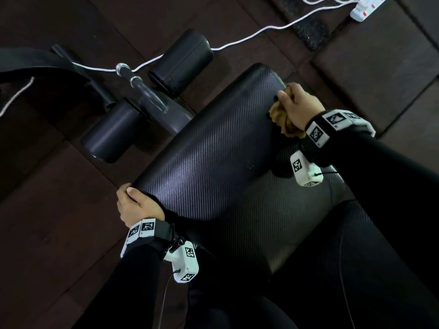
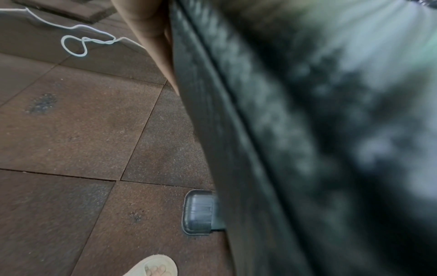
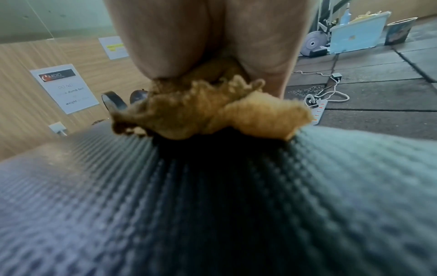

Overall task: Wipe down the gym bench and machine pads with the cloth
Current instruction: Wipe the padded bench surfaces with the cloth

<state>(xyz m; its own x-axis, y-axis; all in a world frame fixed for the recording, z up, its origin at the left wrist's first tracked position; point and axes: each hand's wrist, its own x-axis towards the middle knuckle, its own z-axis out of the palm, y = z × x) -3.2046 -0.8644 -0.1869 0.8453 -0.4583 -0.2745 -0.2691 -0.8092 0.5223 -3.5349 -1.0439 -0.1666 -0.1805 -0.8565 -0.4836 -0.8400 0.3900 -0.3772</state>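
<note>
A black textured bench pad [image 1: 213, 148] runs diagonally through the head view. My right hand [image 1: 297, 103] grips a bunched tan cloth [image 1: 281, 119] and presses it on the pad's far right corner. The right wrist view shows the cloth [image 3: 208, 112] squeezed under my palm against the pad [image 3: 212, 205]. My left hand [image 1: 134, 203] grips the pad's left edge, thumb on top, fingers hidden beneath. In the left wrist view only part of that hand [image 2: 151, 37] shows against the pad's side [image 2: 236, 130]. Two black roller pads [image 1: 183, 58] [image 1: 111, 131] sit beyond the bench end.
A white cable [image 1: 237, 41] crosses the dark rubber floor tiles to a power strip [image 1: 365, 8]. A metal bar [image 1: 142, 89] joins the rollers. My black-clad legs [image 1: 356, 269] straddle the near bench end. My sandalled foot [image 2: 153, 267] stands beside a bench foot [image 2: 198, 212].
</note>
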